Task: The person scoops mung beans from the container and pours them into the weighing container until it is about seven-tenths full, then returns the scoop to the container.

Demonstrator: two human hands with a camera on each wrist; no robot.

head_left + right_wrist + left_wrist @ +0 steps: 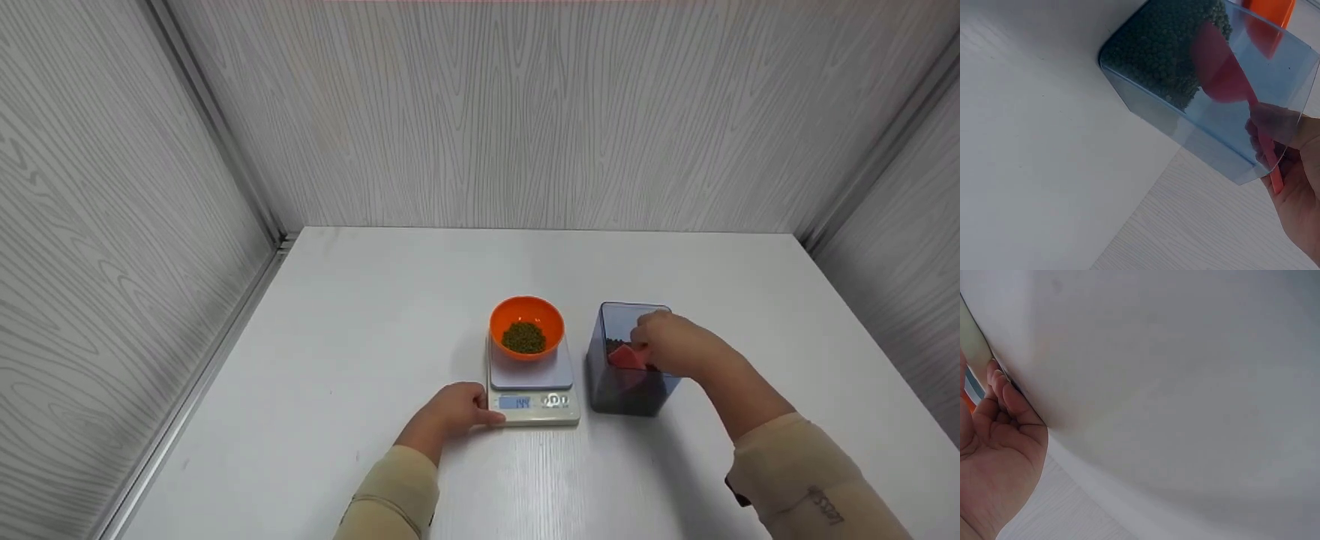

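My left hand holds the front left corner of a white kitchen scale, the thumb along its front and the fingers curled at its side. On the scale stands an orange bowl with small green beans in its bottom. The scale's display is lit with small digits. To the right is a clear bluish container, partly filled with green beans. Reaching into it, my right hand grips the handle of a red scoop. The scoop's head is inside the container, by the beans.
Everything stands on a white table. Grey wood-grain panels rise at the back, left and right. The container stands close beside the scale, with a narrow gap between them.
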